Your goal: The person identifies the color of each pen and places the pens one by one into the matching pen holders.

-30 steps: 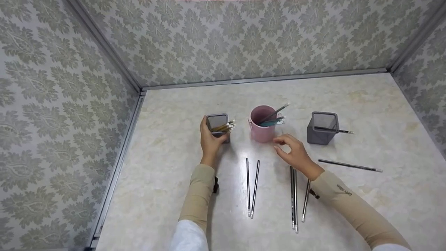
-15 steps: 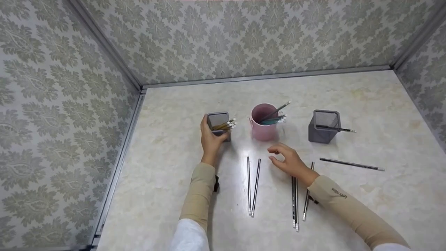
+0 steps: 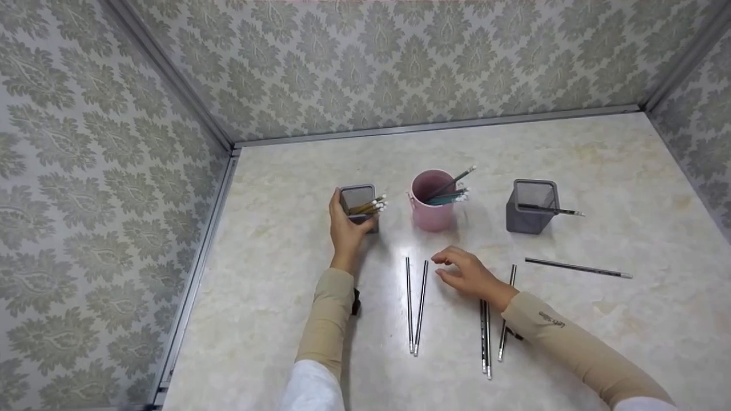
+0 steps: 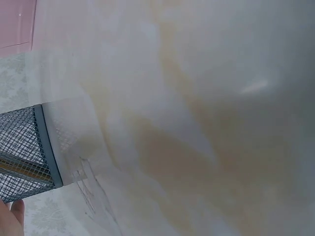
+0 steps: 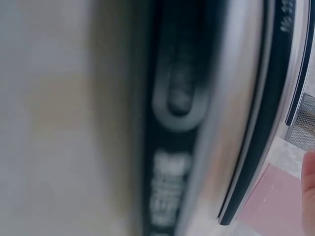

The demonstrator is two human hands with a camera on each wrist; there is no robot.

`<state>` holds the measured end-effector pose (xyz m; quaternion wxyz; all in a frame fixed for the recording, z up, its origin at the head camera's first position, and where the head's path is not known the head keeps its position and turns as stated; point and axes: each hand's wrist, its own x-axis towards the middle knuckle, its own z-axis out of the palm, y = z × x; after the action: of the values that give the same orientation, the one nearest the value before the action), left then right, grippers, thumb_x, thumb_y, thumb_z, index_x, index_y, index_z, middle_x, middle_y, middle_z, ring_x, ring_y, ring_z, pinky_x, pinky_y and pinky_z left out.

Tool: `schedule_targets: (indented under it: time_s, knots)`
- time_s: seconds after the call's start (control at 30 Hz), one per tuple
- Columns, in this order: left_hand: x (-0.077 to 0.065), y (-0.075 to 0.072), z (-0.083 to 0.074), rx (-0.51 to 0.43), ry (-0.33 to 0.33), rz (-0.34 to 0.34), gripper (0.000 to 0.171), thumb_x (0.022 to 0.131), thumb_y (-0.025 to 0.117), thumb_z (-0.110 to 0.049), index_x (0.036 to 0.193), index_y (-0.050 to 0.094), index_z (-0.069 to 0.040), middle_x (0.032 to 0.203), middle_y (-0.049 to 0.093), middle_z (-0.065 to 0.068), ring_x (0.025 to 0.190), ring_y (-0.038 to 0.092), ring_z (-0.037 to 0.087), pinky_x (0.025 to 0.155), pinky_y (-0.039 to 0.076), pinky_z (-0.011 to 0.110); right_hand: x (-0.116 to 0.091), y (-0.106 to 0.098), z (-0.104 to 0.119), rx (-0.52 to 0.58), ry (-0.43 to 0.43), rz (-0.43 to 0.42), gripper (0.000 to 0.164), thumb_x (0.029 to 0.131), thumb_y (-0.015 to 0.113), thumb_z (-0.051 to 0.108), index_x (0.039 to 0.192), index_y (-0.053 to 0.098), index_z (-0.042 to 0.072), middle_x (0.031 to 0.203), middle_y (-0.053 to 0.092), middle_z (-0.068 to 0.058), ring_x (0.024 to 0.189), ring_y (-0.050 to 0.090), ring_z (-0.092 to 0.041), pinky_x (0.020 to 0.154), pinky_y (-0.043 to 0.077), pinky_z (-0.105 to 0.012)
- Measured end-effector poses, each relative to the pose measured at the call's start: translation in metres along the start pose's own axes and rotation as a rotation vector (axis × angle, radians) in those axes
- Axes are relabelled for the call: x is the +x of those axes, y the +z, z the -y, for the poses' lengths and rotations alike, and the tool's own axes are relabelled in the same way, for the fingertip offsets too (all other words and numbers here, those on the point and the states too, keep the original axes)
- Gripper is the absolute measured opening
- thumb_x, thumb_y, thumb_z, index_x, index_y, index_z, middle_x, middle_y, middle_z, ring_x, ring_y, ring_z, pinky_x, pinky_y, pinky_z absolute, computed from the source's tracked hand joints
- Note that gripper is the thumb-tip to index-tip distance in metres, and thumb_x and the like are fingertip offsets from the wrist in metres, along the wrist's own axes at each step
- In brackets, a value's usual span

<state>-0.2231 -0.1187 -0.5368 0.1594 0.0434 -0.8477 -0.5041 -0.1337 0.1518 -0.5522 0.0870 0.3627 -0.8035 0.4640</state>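
My left hand grips a grey mesh pencil cup at the left, thumb on the near side and fingers along its left side. Several yellow pencils with white erasers lean out of it. In the left wrist view the mesh cup shows at the edge, with fingertips against it. My right hand hovers with bent, parted fingers and nothing between them. Its fingertips are just right of two black-and-silver pencils on the table. Large in the right wrist view is a blurred black-and-silver pencil.
A pink bucket holding several teal pencils and a darker one stands mid-table. A second mesh cup to its right holds dark pencils. Other black pencils lie right of and beneath the right forearm. Patterned walls enclose the table.
My right hand has moved left and toward me, from beside the pink bucket to the two black-and-silver pencils. The left hand keeps its hold on the mesh cup.
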Motion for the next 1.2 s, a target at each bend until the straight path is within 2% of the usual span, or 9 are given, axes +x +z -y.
schedule_targets:
  time_s: [0.2, 0.33, 0.47, 0.57, 0.7, 0.8, 1.0, 1.2]
  knots:
    - [-0.001, 0.000, 0.001, -0.016, -0.021, 0.000, 0.104, 0.070, 0.084, -0.020, 0.151, 0.019, -0.010, 0.152, 0.028, 0.011, 0.139, 0.033, 0.025, 0.112, 0.033, 0.041, 0.000, 0.005, 0.002, -0.025, -0.072, 0.053, 0.021, 0.081, 0.068, -0.004, 0.101, 0.064, -0.003, 0.093, 0.065, -0.015, 0.086, 0.061, -0.024, 0.075, 0.055, -0.035]
    - [-0.003, 0.000, 0.002, -0.013, -0.025, 0.007, 0.103, 0.070, 0.084, -0.019, 0.151, 0.019, -0.011, 0.153, 0.028, 0.010, 0.139, 0.032, 0.025, 0.112, 0.032, 0.041, -0.001, 0.006, 0.003, -0.048, -0.086, 0.093, 0.020, 0.080, 0.068, -0.003, 0.101, 0.064, -0.002, 0.093, 0.065, -0.013, 0.087, 0.061, -0.024, 0.077, 0.054, -0.036]
    - [-0.003, 0.000, 0.000, 0.004, 0.016, -0.006, 0.102, 0.070, 0.083, -0.018, 0.150, 0.020, -0.007, 0.152, 0.028, 0.013, 0.138, 0.034, 0.028, 0.109, 0.035, 0.044, -0.001, 0.008, 0.006, -0.095, -0.093, 0.150, 0.020, 0.081, 0.067, -0.003, 0.100, 0.064, -0.003, 0.097, 0.065, -0.012, 0.091, 0.061, -0.025, 0.082, 0.054, -0.038]
    - [-0.003, -0.001, -0.001, 0.023, 0.038, -0.022, 0.101, 0.070, 0.082, -0.017, 0.149, 0.021, -0.006, 0.150, 0.030, 0.014, 0.136, 0.036, 0.029, 0.107, 0.038, 0.046, -0.001, 0.008, 0.008, -0.180, -0.129, 0.217, 0.021, 0.081, 0.067, 0.000, 0.101, 0.064, -0.001, 0.099, 0.064, -0.010, 0.094, 0.061, -0.025, 0.084, 0.053, -0.038]
    - [-0.002, -0.001, 0.001, 0.013, 0.021, -0.016, 0.101, 0.070, 0.082, -0.018, 0.150, 0.021, -0.008, 0.151, 0.029, 0.012, 0.137, 0.034, 0.028, 0.109, 0.035, 0.044, 0.002, 0.009, 0.010, -0.320, -0.255, 0.299, 0.022, 0.079, 0.068, 0.003, 0.101, 0.064, 0.002, 0.097, 0.062, -0.009, 0.091, 0.060, -0.023, 0.082, 0.052, -0.036]
    - [-0.001, -0.001, 0.001, -0.004, -0.002, -0.002, 0.102, 0.070, 0.082, -0.019, 0.151, 0.019, -0.010, 0.153, 0.027, 0.011, 0.139, 0.032, 0.027, 0.111, 0.034, 0.043, 0.006, 0.010, 0.010, -0.389, -0.382, 0.321, 0.021, 0.077, 0.069, 0.002, 0.098, 0.065, 0.003, 0.094, 0.062, -0.009, 0.087, 0.060, -0.022, 0.079, 0.052, -0.034]
    - [-0.001, -0.001, 0.002, -0.016, -0.024, 0.009, 0.103, 0.071, 0.082, -0.020, 0.151, 0.018, -0.012, 0.153, 0.026, 0.009, 0.138, 0.033, 0.026, 0.110, 0.035, 0.042, 0.011, 0.014, 0.007, -0.472, -0.592, 0.360, 0.019, 0.078, 0.070, 0.004, 0.097, 0.065, 0.004, 0.092, 0.063, -0.007, 0.085, 0.060, -0.021, 0.077, 0.051, -0.031]
    - [0.000, -0.001, 0.000, -0.018, -0.033, 0.023, 0.104, 0.071, 0.082, -0.020, 0.152, 0.017, -0.013, 0.154, 0.025, 0.008, 0.139, 0.032, 0.025, 0.111, 0.034, 0.042, 0.011, 0.020, 0.012, -0.550, -0.733, 0.397, 0.014, 0.084, 0.060, 0.006, 0.097, 0.065, 0.008, 0.091, 0.060, -0.004, 0.084, 0.057, -0.018, 0.079, 0.050, -0.028]
